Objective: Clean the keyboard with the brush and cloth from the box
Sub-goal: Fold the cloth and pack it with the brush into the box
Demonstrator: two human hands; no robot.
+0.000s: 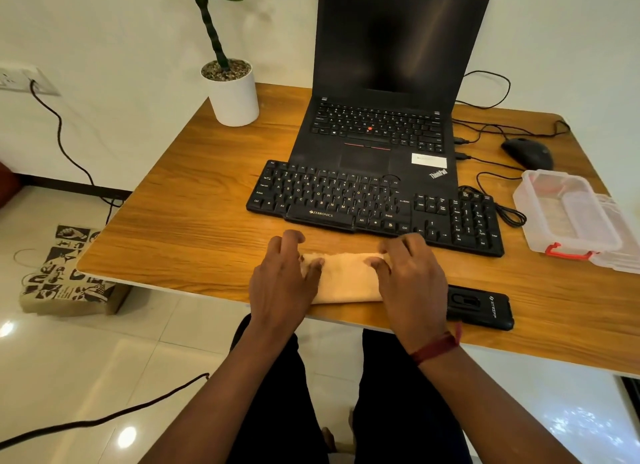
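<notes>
A folded cream cloth lies on the wooden table near its front edge. My left hand holds the cloth's left end, thumb on top and fingers curled over the far edge. My right hand holds the right end the same way and is slightly blurred. Just behind the cloth sits the black keyboard, untouched by either hand. At the right stands the clear plastic box with a red latch, open. No brush is visible.
An open black laptop stands behind the keyboard, with a mouse and cables to its right. A potted plant is at the back left. A black device lies by my right wrist. The box lid sits under the box.
</notes>
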